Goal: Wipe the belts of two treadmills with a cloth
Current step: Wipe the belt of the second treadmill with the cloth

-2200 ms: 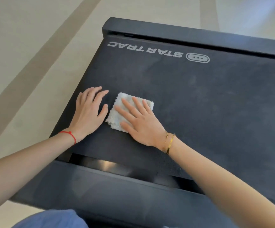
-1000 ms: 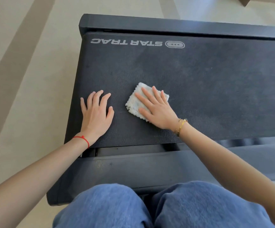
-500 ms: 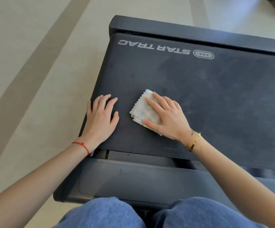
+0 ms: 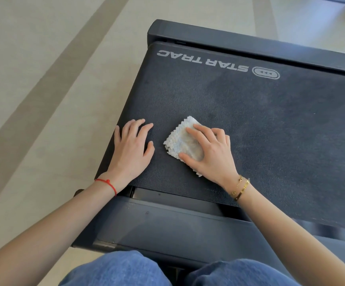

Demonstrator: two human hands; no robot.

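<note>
Right hand (image 4: pixel 209 153) lies over the cloth (image 4: pixel 179 140), fingers slightly bent and spread on top, thumb along its near edge; pressing it down more than gripping it. Cloth is a small folded white square, flat on the belt (image 4: pixel 270 124), near the belt's left end and toward the near edge.

Left hand (image 4: pixel 131 148) rests flat on the belt just beside the cloth, fingers straight, holding nothing (a brace, by the look of it).

Relation that matters: the belt's long axis runs off to the right, out of view. Nearly all the visible belt lies right of the cloth and beyond it, toward the STAR TRAC lettering (image 4: pixel 203 60). The right hand is already on the cloth, so the next stroke likely sweeps rightward or away from the person.
</note>
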